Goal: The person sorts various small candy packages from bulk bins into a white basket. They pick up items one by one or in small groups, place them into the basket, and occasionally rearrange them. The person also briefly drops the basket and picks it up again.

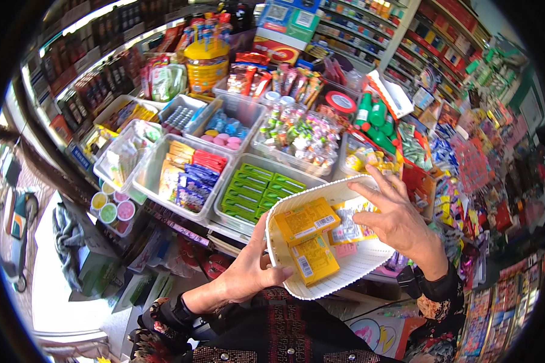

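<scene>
My left hand (250, 272) grips the left rim of a white plastic basket (368, 256), its thumb over the edge. The basket is tilted in front of my chest. Inside lie a yellow box (306, 220) with a barcode and a second yellow box (318, 261) below it. Beside them rests a yellow-and-white packet (345, 224) bearing print, and a small pink piece (346, 249) lies under its lower edge. My right hand (397, 222) hovers over the basket's right side with fingers spread, a fingertip at or just above the packet.
Clear plastic bins fill the counter ahead, holding green packs (254, 190), blue sachets (193, 186) and wrapped candies (299, 136). A yellow lollipop tub (206, 66) stands behind. Green bottles (377, 118) lie at the right. Colored cups (113, 206) hang low at the left.
</scene>
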The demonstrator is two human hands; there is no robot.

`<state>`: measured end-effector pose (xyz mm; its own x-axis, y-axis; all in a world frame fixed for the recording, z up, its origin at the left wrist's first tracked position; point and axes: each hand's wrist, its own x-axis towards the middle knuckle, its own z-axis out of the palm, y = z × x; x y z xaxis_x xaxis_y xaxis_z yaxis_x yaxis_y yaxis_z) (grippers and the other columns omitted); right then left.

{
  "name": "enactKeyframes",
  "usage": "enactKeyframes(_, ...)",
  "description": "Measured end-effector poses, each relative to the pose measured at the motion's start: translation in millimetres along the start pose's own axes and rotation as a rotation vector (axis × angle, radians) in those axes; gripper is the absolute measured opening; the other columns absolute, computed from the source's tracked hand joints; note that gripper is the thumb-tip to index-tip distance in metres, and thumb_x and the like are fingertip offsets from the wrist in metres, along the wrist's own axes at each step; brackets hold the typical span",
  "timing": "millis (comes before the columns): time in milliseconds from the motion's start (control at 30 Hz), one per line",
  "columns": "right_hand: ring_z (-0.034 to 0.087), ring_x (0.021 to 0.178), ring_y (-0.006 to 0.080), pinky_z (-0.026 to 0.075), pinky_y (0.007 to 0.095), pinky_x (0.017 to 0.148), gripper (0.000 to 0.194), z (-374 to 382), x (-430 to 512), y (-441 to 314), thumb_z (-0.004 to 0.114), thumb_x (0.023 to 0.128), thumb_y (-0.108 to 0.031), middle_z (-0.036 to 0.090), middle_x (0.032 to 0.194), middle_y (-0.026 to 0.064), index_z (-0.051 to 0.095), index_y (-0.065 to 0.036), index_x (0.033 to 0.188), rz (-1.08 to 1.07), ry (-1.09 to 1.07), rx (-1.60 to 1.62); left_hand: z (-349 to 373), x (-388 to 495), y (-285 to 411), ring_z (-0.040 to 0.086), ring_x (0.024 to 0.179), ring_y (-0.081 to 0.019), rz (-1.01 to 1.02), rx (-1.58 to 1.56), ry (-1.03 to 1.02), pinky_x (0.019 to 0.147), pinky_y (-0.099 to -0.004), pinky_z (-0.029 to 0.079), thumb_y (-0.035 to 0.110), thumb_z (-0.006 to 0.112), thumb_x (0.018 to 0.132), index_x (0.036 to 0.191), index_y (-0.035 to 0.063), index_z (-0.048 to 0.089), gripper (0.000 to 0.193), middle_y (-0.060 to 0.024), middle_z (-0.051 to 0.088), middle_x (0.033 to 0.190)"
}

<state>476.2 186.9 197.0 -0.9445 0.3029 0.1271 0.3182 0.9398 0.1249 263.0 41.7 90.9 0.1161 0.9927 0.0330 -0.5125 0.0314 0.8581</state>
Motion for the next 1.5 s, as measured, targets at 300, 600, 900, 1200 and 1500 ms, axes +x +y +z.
enactKeyframes(300, 0.027, 0.127, 0.0452, 0.023, 0.0553, 0.102, 0.037, -12, 40, -19, 0.065, 0.070, -0.010, 0.044, 0.129, 0.0129, 0.059, -0.008, 0.106, -0.167, -0.315, 0.106, -29, -44, 11, 0.036, 0.123, -0.0271, -0.003, 0.096, 0.191, 0.094, -0.0405, 0.040, 0.020, 0.072, 0.071, 0.142, 0.0122, -0.004, 0.105, -0.0175, 0.031, 0.135)
enactKeyframes(600, 0.020, 0.123, 0.0577, 0.011, 0.0682, 0.099, 0.038, 63, 78, -48, 0.061, 0.071, -0.008, 0.050, 0.114, 0.0170, 0.056, -0.003, 0.108, -0.194, -0.276, -0.320, -38, -63, 4, 0.031, 0.126, -0.0239, 0.063, 0.002, 0.291, 0.097, -0.0378, 0.037, 0.026, 0.071, 0.072, 0.142, 0.0104, 0.004, 0.099, -0.0132, 0.028, 0.139)
enactKeyframes(900, 0.040, 0.115, 0.0402, 0.019, 0.0584, 0.099, 0.013, 54, 94, -42, 0.060, 0.071, -0.007, 0.052, 0.089, 0.0132, 0.057, -0.004, 0.083, -0.117, -0.165, 0.003, -40, -65, 5, 0.027, 0.129, -0.0238, 0.017, -0.119, 0.328, 0.101, -0.0406, 0.032, 0.024, 0.071, 0.070, 0.142, 0.0077, 0.005, 0.099, -0.0129, 0.025, 0.140)
enactKeyframes(1200, 0.054, 0.090, 0.0246, 0.042, 0.0366, 0.076, 0.014, -20, 87, -25, 0.063, 0.063, 0.004, 0.057, 0.091, 0.0057, 0.061, -0.006, 0.072, -0.249, 0.222, 0.273, -45, -64, 11, 0.029, 0.129, -0.0251, 0.064, -0.151, 0.276, 0.104, -0.0409, 0.030, 0.020, 0.069, 0.070, 0.141, 0.0047, 0.007, 0.096, -0.0142, 0.028, 0.139)
enactKeyframes(1500, 0.058, 0.102, 0.0289, 0.051, 0.0338, 0.079, 0.024, 17, 96, 20, 0.056, 0.060, 0.017, 0.058, 0.110, 0.0169, 0.060, 0.000, 0.076, -0.285, 0.276, 0.601, -47, -71, 17, 0.033, 0.127, -0.0263, 0.090, -0.164, 0.312, 0.103, -0.0414, 0.030, 0.021, 0.070, 0.068, 0.141, 0.0044, 0.007, 0.098, -0.0155, 0.030, 0.137)
